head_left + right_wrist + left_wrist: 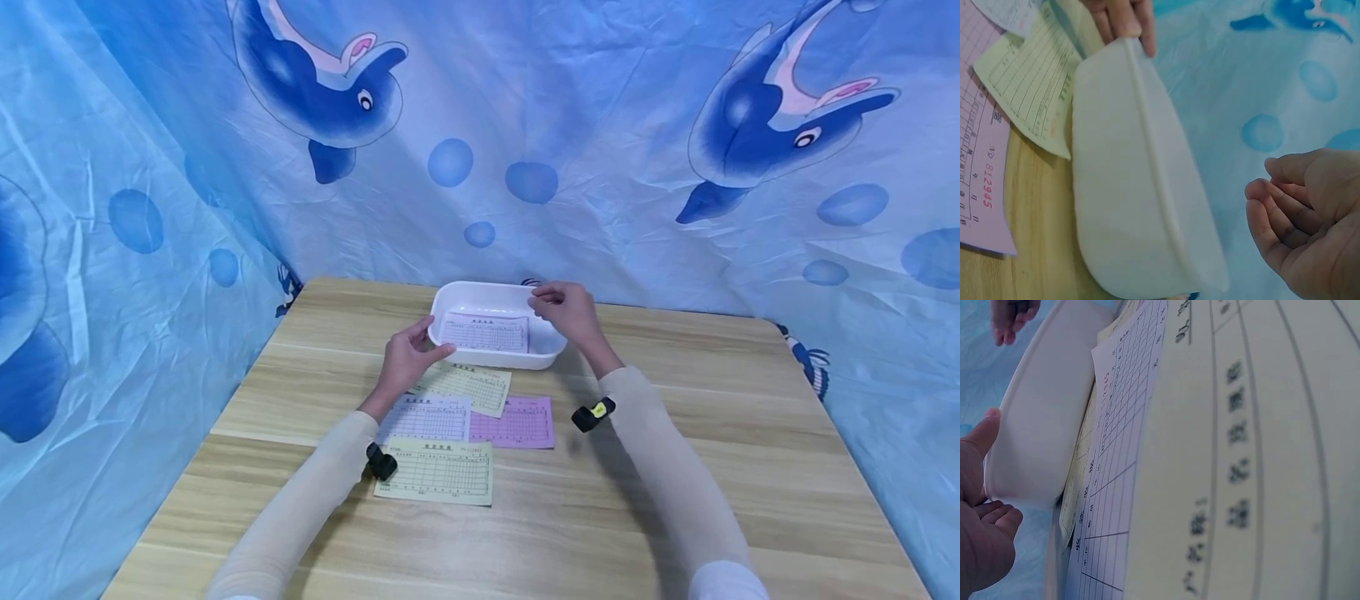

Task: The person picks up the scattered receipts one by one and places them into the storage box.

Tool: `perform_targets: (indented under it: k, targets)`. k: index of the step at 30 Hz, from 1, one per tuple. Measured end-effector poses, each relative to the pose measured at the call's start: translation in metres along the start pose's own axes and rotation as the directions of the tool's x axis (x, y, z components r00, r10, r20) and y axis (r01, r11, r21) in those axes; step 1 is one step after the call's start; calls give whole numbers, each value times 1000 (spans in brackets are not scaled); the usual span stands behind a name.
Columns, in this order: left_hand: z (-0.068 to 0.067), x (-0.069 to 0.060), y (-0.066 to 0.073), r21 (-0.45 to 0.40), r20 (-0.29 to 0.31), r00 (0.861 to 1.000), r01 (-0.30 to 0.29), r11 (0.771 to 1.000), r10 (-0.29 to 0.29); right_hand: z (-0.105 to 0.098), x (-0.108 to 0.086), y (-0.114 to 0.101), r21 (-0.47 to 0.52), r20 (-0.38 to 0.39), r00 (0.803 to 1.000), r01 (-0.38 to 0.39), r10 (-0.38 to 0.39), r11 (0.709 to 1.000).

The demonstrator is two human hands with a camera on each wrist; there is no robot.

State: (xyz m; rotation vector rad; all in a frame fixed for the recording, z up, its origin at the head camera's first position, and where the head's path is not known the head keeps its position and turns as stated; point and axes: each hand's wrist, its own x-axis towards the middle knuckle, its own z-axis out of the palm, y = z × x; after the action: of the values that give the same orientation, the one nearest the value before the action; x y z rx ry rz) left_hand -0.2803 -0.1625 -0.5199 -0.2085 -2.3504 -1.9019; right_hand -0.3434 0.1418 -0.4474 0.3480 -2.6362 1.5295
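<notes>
My left hand (405,360) grips the left end of a white tray (504,359), fingers at its outer side and thumb by the near rim; the left wrist view shows that hand (982,519) at the tray's end (1041,419). A pale printed slip (486,333) lies inside the tray. Above the right end hovers my right hand (572,315). In the right wrist view this hand (1310,215) has loosely bent fingers with nothing between them, apart from the tray (1116,175).
In front of the tray lie a yellow-green slip (480,390), a white slip (433,419), a pink slip (525,423) and another yellow-green slip (450,477), partly overlapping. A blue curtain (480,192) with dolphins hangs behind and beside the wooden table (675,467).
</notes>
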Motion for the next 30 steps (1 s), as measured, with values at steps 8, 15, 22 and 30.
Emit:
perform_targets:
  k: [8,15,22,30]
  targets:
    - [-1,1,1,53,-17,1000,9,999,-8,-13,-28,-16,-6,16,997,78,-78,997]
    - [-1,3,0,84,-20,999,33,996,-32,-12,-53,-24,15,48,992,120,-121,993]
    - [-1,2,0,84,-14,999,45,995,-44,-10,-77,-28,15,76,988,131,-132,991]
    - [-2,2,2,75,-10,1000,26,997,-25,-1,-107,-26,18,115,982,148,-149,989]
